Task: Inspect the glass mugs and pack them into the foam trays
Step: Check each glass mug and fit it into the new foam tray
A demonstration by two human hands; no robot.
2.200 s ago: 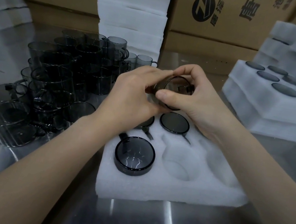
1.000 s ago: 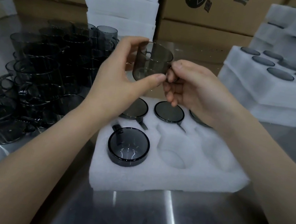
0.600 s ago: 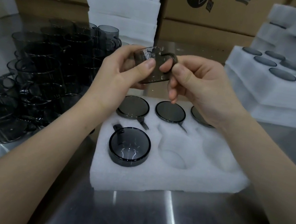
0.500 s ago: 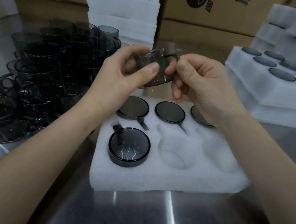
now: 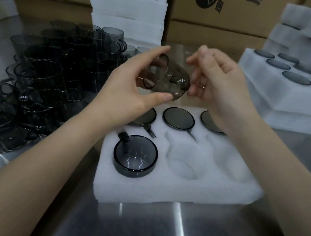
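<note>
A smoky grey glass mug (image 5: 163,76) lies on its side in the air above the foam tray (image 5: 179,195). My left hand (image 5: 132,89) grips it at the rim end, thumb below and fingers on top. My right hand (image 5: 215,82) has its lower fingers curled against the mug's base, next to the handle, with index and thumb lifted. The tray holds one mug (image 5: 135,156) in the front left pocket and three mugs in the back row (image 5: 178,119). Two front pockets (image 5: 183,167) hold nothing.
Several loose grey mugs (image 5: 55,73) are piled on the steel table at the left. A filled foam tray (image 5: 291,78) sits on a stack at the right. Stacked foam sheets (image 5: 128,1) and cardboard cartons (image 5: 217,15) stand behind.
The mug has been turned from handle-up onto its side, mouth now facing left. My right hand has let go of the handle and shifted to the base; my left hand has regripped the rim.
</note>
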